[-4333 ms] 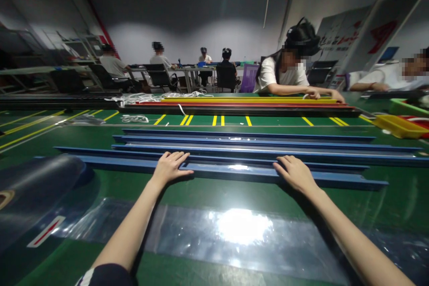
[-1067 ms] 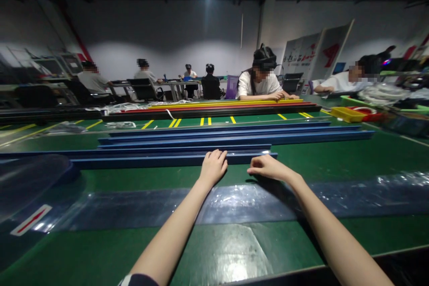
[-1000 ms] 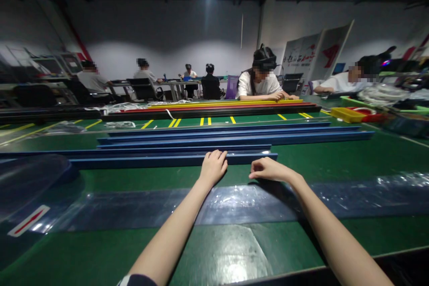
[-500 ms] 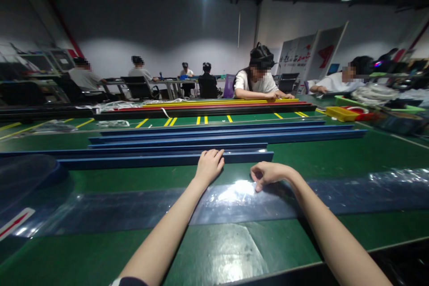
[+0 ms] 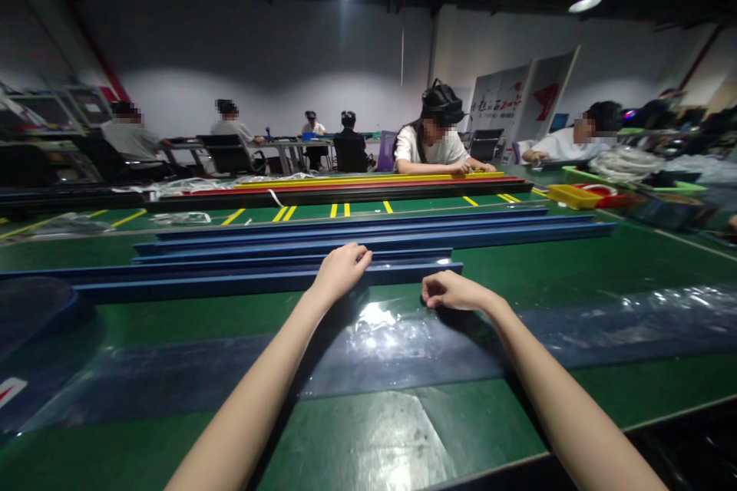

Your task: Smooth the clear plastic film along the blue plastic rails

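Observation:
My left hand (image 5: 344, 270) is at the nearest blue channel strip (image 5: 201, 283), its fingers curled and close together. Whatever those fingers pinch, if anything, is hidden. To the right, my right hand (image 5: 456, 291) is closed in a pinch just below the strip's right end, and I cannot make out anything in it. Below both hands a long clear plastic film (image 5: 397, 353) lies across the green table and shines under the lamp. At the left the film rises into a large bluish roll or fold (image 5: 40, 322).
Behind lie more blue strips (image 5: 518, 232), then black, red and yellow strips (image 5: 368, 181). A co-worker (image 5: 434, 142) leans over the yellow one. A yellow tray (image 5: 573, 196) and bundled white material (image 5: 630, 163) sit at the right.
My left hand has shifted left and slightly up, its fingers going from spread to curled. My right hand has moved slightly left and up, still pinched. The whole view has shifted slightly.

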Available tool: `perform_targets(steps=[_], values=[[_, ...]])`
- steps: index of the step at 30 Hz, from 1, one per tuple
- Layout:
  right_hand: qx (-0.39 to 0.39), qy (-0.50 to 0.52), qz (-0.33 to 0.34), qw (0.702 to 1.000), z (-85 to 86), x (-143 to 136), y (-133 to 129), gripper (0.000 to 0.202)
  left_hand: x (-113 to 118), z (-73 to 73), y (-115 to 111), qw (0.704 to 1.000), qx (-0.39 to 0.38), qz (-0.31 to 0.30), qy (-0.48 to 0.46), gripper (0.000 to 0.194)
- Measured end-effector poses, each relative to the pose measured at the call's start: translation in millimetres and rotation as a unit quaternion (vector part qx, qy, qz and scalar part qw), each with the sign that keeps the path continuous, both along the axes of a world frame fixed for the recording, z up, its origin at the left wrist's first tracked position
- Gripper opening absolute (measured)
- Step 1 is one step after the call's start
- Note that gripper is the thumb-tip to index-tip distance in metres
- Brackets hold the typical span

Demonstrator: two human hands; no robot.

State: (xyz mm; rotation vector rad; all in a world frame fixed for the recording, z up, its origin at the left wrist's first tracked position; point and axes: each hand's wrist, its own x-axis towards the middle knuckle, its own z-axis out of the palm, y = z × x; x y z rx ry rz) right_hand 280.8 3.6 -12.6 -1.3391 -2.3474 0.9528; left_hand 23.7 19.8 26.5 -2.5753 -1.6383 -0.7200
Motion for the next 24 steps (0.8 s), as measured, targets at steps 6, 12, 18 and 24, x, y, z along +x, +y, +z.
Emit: perform_targets(steps=[6,12,18,24], values=[[0.151,-0.038,-0.067,0.986,-1.5,1.5,4.9,0.021,-18.8,7.1,2.1,0.939,-0.340,-0.014,0.052,0.048],[0.294,-0.087,-0.149,0.940,3.5,3.3,4.0,0.021,-37.8,15.5,5.1,0.920,-0.391,-0.011,0.011,0.046],[0.418,-0.107,-0.242,0.869,-0.1,7.3,5.5,0.021,-62.9,25.3,8.7,0.924,-0.382,-0.031,0.004,0.041],[0.481,-0.108,-0.329,0.805,-7.8,5.0,5.4,0.022,-79.7,32.1,14.2,0.955,-0.291,0.046,0.045,0.023]])
